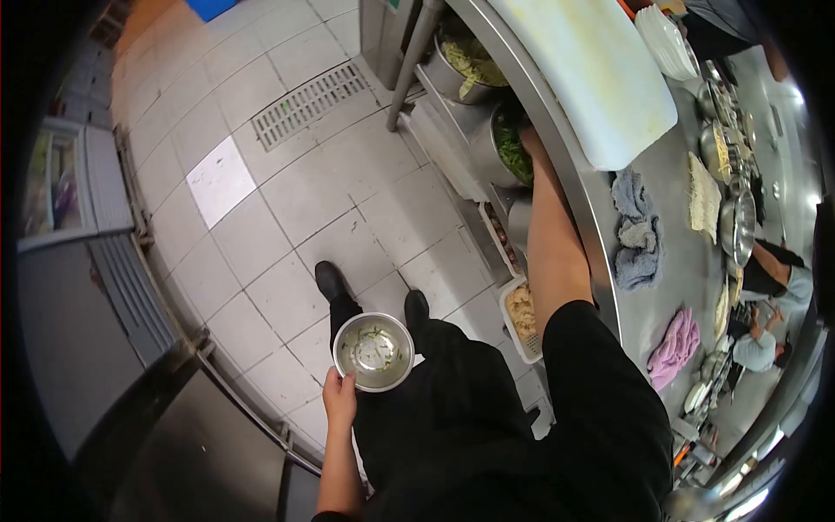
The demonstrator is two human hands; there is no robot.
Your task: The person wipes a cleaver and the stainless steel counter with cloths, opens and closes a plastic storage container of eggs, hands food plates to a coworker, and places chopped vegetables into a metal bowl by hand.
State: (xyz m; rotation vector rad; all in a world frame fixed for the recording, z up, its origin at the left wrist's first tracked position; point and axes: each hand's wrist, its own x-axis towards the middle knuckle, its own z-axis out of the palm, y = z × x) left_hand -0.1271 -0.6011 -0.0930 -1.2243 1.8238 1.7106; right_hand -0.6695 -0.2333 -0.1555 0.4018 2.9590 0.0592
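Note:
My left hand [340, 397] grips the near rim of a round metal bowl [374, 376], thumb over the edge. Scraps of green and pale vegetable cling inside the bowl, which hangs above the floor in front of my legs. On the other side, my right arm reaches under the steel counter. There my right hand [533, 145] is at a deep metal pot holding chopped green leaves [511, 150]; its fingers are hidden by the leaves and the counter edge. Beside that pot stands another metal pot with pale yellow-green shredded leaves [470, 66].
On the steel counter [600, 204] lie a white cutting board [591, 78], a blue-grey cloth [637, 230] and a pink cloth [674, 348]. A white basket [522, 320] of pale food sits low below it. Metal bowls and other people are farther right. Steel cabinets [196, 444] line the left.

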